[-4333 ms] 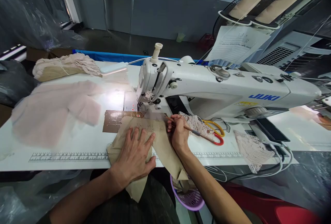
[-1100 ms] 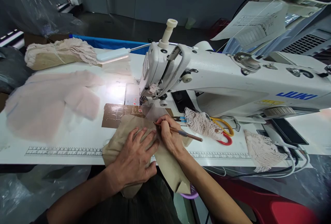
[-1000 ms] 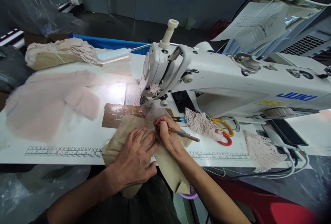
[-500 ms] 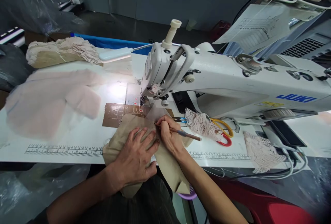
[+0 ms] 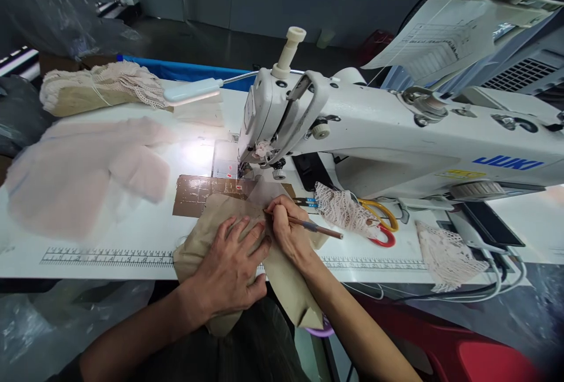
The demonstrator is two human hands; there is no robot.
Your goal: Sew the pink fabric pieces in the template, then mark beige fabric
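Observation:
My left hand (image 5: pixel 235 264) lies flat with spread fingers on a khaki fabric piece (image 5: pixel 196 247), pressing it to the table near the front edge. In my right hand (image 5: pixel 288 229) is a brown pencil (image 5: pixel 319 230), its tip touching down by the fabric's upper edge. A sheer pale piece (image 5: pixel 268 191) lies just above that tip. Part of the khaki fabric (image 5: pixel 295 297) hangs over the table edge below my right wrist. Beyond my hands stands the white sewing machine (image 5: pixel 374 123), its needle area (image 5: pixel 243 169) close above a brown taped strip (image 5: pixel 194 194).
Sheer pink fabric (image 5: pixel 66 176) spreads over the left of the table. A tied bundle of lace-edged pieces (image 5: pixel 101 88) lies behind it. Right of my hands are scissors with red and yellow handles (image 5: pixel 383 235), under lace (image 5: pixel 343 211). More lace (image 5: pixel 445 253) overhangs the front edge.
The view has shifted very slightly. Both hands, the pencil and the khaki fabric keep nearly the same positions.

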